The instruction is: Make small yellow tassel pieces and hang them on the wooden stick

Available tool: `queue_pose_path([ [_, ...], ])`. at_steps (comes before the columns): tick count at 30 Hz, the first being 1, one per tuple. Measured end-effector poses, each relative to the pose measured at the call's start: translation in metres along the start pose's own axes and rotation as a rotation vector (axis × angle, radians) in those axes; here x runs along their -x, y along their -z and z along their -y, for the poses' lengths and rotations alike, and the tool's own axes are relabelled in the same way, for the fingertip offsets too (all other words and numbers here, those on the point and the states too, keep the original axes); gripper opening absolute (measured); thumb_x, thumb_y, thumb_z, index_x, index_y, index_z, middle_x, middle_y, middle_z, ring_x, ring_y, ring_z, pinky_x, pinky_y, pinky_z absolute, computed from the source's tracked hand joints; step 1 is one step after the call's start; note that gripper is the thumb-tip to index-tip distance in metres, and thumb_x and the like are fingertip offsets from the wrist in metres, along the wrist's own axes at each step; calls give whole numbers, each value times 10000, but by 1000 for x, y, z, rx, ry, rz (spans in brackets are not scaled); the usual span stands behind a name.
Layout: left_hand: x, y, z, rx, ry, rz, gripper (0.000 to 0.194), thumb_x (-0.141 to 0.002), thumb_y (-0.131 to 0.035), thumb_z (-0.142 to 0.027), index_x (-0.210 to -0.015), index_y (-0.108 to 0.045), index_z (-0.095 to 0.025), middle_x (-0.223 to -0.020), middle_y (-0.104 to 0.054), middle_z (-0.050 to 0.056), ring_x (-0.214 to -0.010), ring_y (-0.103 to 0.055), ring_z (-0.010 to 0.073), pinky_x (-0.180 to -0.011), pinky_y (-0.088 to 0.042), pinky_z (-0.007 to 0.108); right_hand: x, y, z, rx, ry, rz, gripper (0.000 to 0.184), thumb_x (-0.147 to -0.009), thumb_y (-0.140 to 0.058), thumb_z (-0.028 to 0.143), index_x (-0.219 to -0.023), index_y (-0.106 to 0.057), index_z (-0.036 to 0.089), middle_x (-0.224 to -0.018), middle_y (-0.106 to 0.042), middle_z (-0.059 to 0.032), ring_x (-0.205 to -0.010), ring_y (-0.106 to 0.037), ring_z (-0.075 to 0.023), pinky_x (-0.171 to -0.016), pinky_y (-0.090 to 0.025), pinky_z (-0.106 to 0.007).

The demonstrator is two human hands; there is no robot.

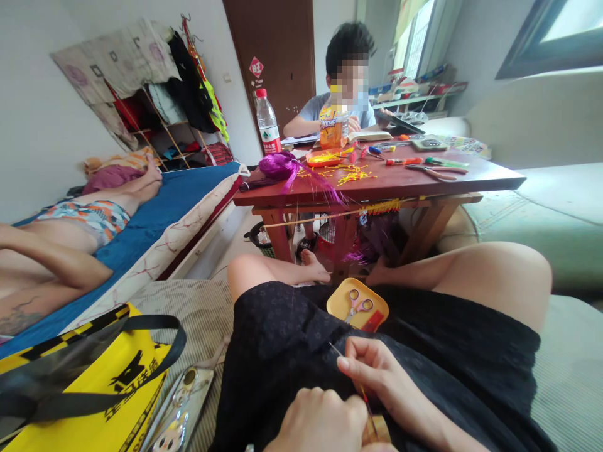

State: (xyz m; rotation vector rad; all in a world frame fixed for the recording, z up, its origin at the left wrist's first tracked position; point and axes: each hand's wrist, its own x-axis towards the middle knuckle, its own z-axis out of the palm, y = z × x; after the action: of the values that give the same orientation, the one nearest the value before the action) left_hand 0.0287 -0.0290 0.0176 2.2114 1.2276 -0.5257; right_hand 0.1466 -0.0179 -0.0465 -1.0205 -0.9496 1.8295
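Over my lap, my right hand [372,370] pinches a thin, needle-like stick [335,349] between thumb and fingers. Its pointed end sticks out to the upper left. Beside it my left hand [315,419] is closed, knuckles up, and its fingertips are hidden. A thin piece with red and orange on it [364,395] runs down between the hands towards a small tan, wood-like object [378,432] at the bottom edge. Just beyond the hands, a yellow tray [339,290] on the black skirt carries pink-handled scissors [360,304] and a small red piece [374,321].
Ahead stands a red-brown table [490,179] with purple strands [280,166], yellow sticks [355,176], pliers [436,171] and bottles. A person [315,110] sits behind it. Another person lies on the blue bed [188,194]. A yellow bag [94,402] and a phone-like case [186,402] lie left.
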Motion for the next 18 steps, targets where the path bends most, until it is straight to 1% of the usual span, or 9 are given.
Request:
queue_pose_path([
  [4,0,-1,0,4,11,-7,568,-784,-372,-598,-957,-663,-142,-838,-697,176,-754,-650,333,-652,-484,410,-1,-1,2,-1,10,-10,497,-582,-681,551,-491,-348,193,-364,-276,116,-363,-172,-25,-379,-99,-206],
  [8,0,0,-1,9,12,-2,583,-785,-361,-605,-967,-655,-135,-861,-694,176,-762,-647,331,-658,-482,412,-3,-1,1,-18,12,-16,494,-577,-684,546,-487,-351,194,-345,-289,116,-351,-186,-24,-373,-108,-203],
  [12,0,2,-3,-7,13,22,568,-796,-371,-586,-975,-655,-128,-867,-693,179,-793,-647,344,-675,-490,429,-5,-1,1,-28,10,-26,488,-579,-683,544,-489,-354,195,-335,-293,117,-337,-187,-19,-367,-105,-200],
  [18,0,3,-3,8,6,8,541,-792,-426,-550,-968,-660,-95,-849,-691,200,-787,-644,382,-658,-496,487,-6,-1,3,-32,16,-49,481,-588,-680,535,-491,-358,191,-329,-323,113,-328,-183,-12,-361,-93,-192],
])
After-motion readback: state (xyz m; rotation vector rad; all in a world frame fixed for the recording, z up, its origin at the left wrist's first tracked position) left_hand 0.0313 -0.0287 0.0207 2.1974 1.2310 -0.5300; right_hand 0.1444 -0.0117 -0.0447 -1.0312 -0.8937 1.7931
